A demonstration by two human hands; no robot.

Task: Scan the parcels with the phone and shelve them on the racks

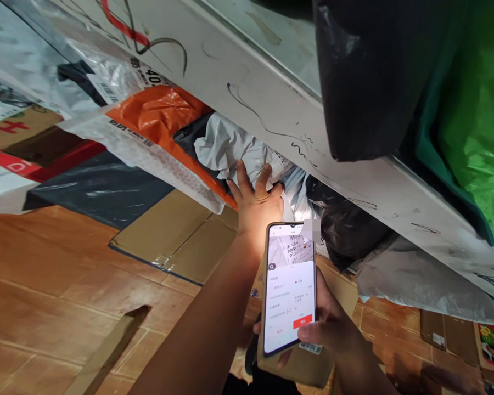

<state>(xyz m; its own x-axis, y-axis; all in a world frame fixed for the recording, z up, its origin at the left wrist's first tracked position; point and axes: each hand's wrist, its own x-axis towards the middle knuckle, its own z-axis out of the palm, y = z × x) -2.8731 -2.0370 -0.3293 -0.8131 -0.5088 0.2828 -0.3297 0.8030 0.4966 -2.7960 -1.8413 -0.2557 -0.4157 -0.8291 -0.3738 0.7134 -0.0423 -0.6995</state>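
My left hand (258, 203) lies with its fingers spread on a crumpled white plastic parcel (234, 144) under the shelf edge. An orange plastic parcel (160, 112) lies to the left of that hand, with a bubble-wrapped parcel (160, 159) in front of it. A smartphone (288, 296) is held upright in my right hand (327, 323), the thumb near a red button on its lit screen. The screen shows a shipping label above lines of text. Bright light falls beside my left wrist, and a black bag parcel (346, 225) sits to the right.
A white shelf edge (271, 109) with scribbles crosses above the hands. Dark (362, 82) and green (477, 109) bags hang over it at right. Cardboard boxes (189, 236) and a dark flat parcel (102, 184) lie on the wood-look floor (57, 280).
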